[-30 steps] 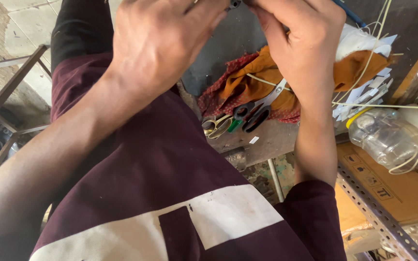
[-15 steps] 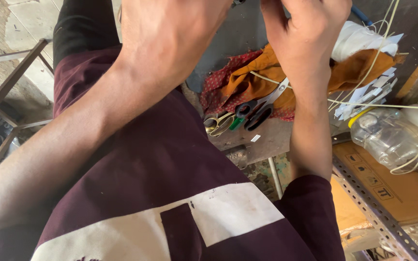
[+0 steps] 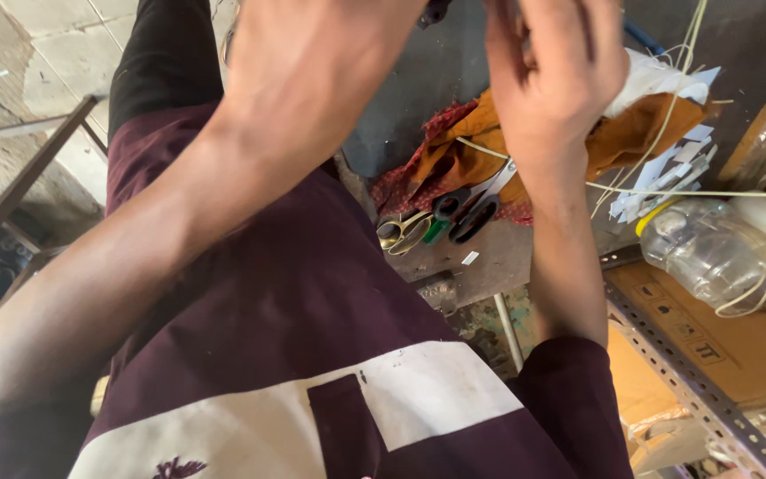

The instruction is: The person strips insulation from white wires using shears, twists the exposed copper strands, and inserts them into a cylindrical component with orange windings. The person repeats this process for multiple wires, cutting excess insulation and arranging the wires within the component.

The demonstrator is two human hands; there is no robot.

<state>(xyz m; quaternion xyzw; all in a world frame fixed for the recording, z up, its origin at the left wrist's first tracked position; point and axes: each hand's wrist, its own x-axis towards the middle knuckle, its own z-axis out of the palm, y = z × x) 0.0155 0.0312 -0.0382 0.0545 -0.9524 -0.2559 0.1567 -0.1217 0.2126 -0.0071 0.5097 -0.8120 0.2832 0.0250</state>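
Overhead, seen from a head-worn camera looking down, two bare hands are raised close to the lens at the top of the frame. The left hand [image 3: 312, 71] shows its back, fingers curled inward and out of sight past the top edge; a dark small object [image 3: 434, 11] peeks out just beside it, too cropped to identify. The right hand [image 3: 556, 71] is upright, fingers bent toward the left hand as if pinching something fine between them. Whether either hand truly grips anything cannot be told, since the fingertips are cut off or blurred.

Thin pale cord [image 3: 667, 191] runs taut across the right side, likely kept under tension by being drawn upward toward the hands.

Below, a dusty grey tabletop [image 3: 507, 257] holds tools within easy reach: black-handled scissors [image 3: 472, 208] with bright steel blades, and a smaller brass-coloured pair [image 3: 405, 232] beside a green bit of plastic. They rest on a crumpled heap of cloth [image 3: 454, 160], soft orange and patterned red. White paper scraps [image 3: 667, 168], sharp-edged, lie scattered to the right. A clear, crinkled plastic bottle [image 3: 711, 253] lies on its side, looped with cord, over brown cardboard [image 3: 711, 341] and a perforated metal rail [image 3: 693, 390].

The person wears a maroon shirt [image 3: 294, 328] with a cream band, smooth cotton. Cracked concrete floor [image 3: 37, 53] shows at left.
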